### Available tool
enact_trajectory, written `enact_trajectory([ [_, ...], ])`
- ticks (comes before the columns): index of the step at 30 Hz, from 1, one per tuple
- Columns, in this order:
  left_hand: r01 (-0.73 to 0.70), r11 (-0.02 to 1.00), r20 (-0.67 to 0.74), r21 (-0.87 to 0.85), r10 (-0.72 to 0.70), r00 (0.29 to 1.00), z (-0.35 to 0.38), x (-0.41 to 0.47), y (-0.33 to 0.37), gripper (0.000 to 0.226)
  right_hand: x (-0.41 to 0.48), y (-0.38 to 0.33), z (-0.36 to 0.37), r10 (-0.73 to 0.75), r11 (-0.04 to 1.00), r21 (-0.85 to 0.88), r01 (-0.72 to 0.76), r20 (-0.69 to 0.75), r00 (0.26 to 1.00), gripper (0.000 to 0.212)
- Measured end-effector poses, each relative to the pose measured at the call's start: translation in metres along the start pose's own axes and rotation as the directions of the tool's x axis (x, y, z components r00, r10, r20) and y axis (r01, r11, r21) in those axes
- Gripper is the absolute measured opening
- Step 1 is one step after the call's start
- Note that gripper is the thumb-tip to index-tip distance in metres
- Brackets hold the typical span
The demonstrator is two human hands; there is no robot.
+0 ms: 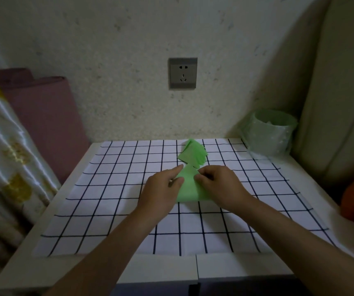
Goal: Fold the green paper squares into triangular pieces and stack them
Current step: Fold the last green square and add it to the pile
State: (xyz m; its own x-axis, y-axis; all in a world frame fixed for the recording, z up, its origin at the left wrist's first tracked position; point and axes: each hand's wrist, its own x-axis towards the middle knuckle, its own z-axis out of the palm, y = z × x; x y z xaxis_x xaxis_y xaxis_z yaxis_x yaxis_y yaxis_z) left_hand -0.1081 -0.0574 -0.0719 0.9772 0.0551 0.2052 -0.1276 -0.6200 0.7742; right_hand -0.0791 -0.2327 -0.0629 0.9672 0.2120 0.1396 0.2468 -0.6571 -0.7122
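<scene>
looks like a room in someone's home: small white tabletop [161, 272] with a checked cloth [107, 210], shiny gold-patterned curtain [5, 146] on the left with pink fabric [43, 116] beside it, wall socket [182, 73] on a speckled wall, little bin [268, 137] lined with a green bag

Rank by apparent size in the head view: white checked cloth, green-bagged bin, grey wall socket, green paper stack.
Largest: white checked cloth.
Then green-bagged bin.
Last, grey wall socket and green paper stack look alike.
</scene>
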Motion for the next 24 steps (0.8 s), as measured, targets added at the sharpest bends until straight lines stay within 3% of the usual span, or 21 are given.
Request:
enact_trajectory([
  [9, -0.001, 1.0, 0.01, 0.005, 0.001, 1.0, 0.005, 0.001, 0.0, 0.038, -0.002, -0.002, -0.002, -0.018, 0.993, -0.121, 0.013, -0.042, 0.999, 0.027],
  [24, 0.033, 0.984, -0.092, -0.178, -0.05, 0.995, 0.008, 0.0, 0.004, 0.037, -0.01, -0.011, 0.0, -0.096, 0.977, -0.197, 0.076, -0.094, 0.991, 0.024],
])
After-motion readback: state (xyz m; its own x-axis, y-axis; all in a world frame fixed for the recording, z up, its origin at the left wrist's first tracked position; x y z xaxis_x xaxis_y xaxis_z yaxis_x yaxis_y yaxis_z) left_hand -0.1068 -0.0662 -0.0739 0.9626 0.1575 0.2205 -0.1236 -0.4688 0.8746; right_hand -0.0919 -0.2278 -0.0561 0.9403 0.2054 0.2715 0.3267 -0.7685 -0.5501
